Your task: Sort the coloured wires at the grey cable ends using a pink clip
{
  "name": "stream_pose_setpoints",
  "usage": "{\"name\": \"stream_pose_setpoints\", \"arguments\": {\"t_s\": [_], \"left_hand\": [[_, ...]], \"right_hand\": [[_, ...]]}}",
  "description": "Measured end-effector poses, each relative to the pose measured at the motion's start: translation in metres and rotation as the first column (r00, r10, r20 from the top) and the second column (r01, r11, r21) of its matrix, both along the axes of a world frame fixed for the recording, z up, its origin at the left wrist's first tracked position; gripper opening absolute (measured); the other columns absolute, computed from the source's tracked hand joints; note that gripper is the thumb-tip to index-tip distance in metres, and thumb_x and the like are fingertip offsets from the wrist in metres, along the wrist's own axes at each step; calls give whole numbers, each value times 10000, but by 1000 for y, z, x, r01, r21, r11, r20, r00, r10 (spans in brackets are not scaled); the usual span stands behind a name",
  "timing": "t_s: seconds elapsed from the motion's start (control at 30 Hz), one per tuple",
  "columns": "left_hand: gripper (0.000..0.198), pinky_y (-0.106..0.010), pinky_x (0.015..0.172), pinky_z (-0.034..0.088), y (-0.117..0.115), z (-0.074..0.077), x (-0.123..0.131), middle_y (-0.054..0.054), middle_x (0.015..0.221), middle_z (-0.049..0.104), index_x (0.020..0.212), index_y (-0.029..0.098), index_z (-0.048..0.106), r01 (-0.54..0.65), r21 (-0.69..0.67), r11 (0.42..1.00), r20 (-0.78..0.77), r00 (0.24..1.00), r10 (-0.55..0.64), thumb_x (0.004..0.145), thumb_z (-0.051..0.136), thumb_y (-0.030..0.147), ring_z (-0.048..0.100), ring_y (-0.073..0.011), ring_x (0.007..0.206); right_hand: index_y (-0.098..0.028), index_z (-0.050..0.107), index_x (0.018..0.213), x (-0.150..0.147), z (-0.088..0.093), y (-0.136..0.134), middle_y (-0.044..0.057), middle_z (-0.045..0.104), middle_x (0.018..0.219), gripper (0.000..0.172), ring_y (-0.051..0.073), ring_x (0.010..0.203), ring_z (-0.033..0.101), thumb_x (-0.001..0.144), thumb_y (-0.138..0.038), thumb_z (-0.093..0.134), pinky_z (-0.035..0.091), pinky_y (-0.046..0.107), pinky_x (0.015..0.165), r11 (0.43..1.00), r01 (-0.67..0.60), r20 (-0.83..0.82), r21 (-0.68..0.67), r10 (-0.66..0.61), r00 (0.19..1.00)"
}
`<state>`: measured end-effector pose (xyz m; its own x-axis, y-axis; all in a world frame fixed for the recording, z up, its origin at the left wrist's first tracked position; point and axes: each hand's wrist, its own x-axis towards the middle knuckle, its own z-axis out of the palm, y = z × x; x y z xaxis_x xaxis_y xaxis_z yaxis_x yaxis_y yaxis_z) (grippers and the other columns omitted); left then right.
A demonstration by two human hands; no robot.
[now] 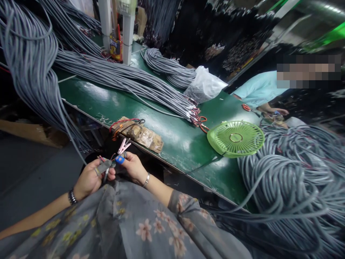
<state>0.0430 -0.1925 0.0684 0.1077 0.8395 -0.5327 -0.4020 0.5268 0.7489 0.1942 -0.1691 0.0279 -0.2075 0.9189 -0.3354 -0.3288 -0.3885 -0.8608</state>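
Observation:
Close to my body, my left hand (91,178) is closed around the end of a grey cable (78,153) that runs down from the bundle at left. Thin coloured wires (101,158) stick out of that end by the fingers. A grey wrap covers part of my left thumb. My right hand (133,167), with blue tape on its thumb, pinches at the wires and meets my left fingertips. Just above the right hand is a pink clip (124,146); whether the hand holds it, I cannot tell. A taped wooden block (142,135) with red and black leads lies at the table edge beyond.
Long grey cable bundles (121,82) lie across the green table (172,135). A green fan (235,139) stands at right, beside a large cable heap (291,172). A clear plastic bag (205,84) rests farther back. Across the table is a person in a light blue top (260,88).

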Motion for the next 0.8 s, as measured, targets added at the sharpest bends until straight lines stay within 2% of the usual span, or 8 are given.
{"name": "stream_pose_setpoints", "arguments": {"t_s": [0.13, 0.2, 0.27, 0.4, 0.5, 0.67, 0.8], "left_hand": [[474, -224, 443, 496, 2, -5, -5, -43, 479, 688, 561, 157, 701, 289, 40, 956, 37, 956, -291, 418, 1025, 473, 592, -128, 408], [474, -216, 439, 489, 3, -8, -7, -39, 470, 679, 555, 157, 703, 342, 56, 938, 36, 938, -344, 442, 1017, 494, 580, -119, 401], [454, -214, 436, 487, 4, -11, -8, -26, 473, 678, 574, 161, 705, 311, 53, 949, 19, 950, -312, 446, 1014, 469, 575, -114, 395], [411, -215, 434, 492, 3, -10, -6, 2, 484, 673, 618, 172, 700, 92, 62, 994, -22, 996, -91, 433, 1005, 376, 583, -118, 415], [403, -213, 433, 494, 2, -7, -4, 0, 490, 669, 610, 168, 691, -24, 60, 998, -37, 999, 27, 404, 998, 329, 585, -119, 436], [376, -217, 427, 485, 2, -6, -4, -7, 494, 662, 604, 164, 698, -79, 77, 994, -66, 994, 84, 403, 972, 324, 580, -120, 438], [378, -226, 438, 482, 1, -9, -5, -1, 489, 656, 592, 175, 694, -46, 98, 994, -128, 990, 58, 425, 961, 385, 573, -124, 436]], "right_hand": [[-187, 625, 676, -3, 4, 2, -39, 597, 608, 534, 89, 548, 489, 539, -548, 994, 398, 247, 566, 996, -85, -32, 12, 86, 996], [-182, 626, 672, -4, 6, 4, -44, 596, 614, 536, 82, 558, 484, 521, -537, 999, 401, 240, 578, 993, -111, -22, 29, 112, 994], [-181, 623, 669, -4, 8, 5, -47, 588, 602, 545, 80, 548, 471, 512, -547, 996, 394, 238, 565, 995, -96, 7, 25, 96, 995], [-203, 569, 638, -3, 7, 3, -62, 524, 529, 578, 85, 485, 434, 541, -611, 967, 370, 245, 502, 999, -48, 57, -19, 49, 997], [-212, 549, 635, -1, 6, 0, -73, 499, 515, 617, 83, 473, 426, 523, -665, 952, 393, 252, 504, 999, -48, 53, -14, 49, 997], [-218, 535, 644, 2, 4, -2, -80, 513, 527, 636, 78, 492, 429, 522, -706, 924, 424, 255, 535, 999, -19, 52, -35, 21, 998], [-204, 594, 729, 2, 7, -1, -64, 559, 579, 615, 85, 523, 482, 570, -713, 901, 438, 254, 552, 992, -94, 52, -89, 98, 994]]}}
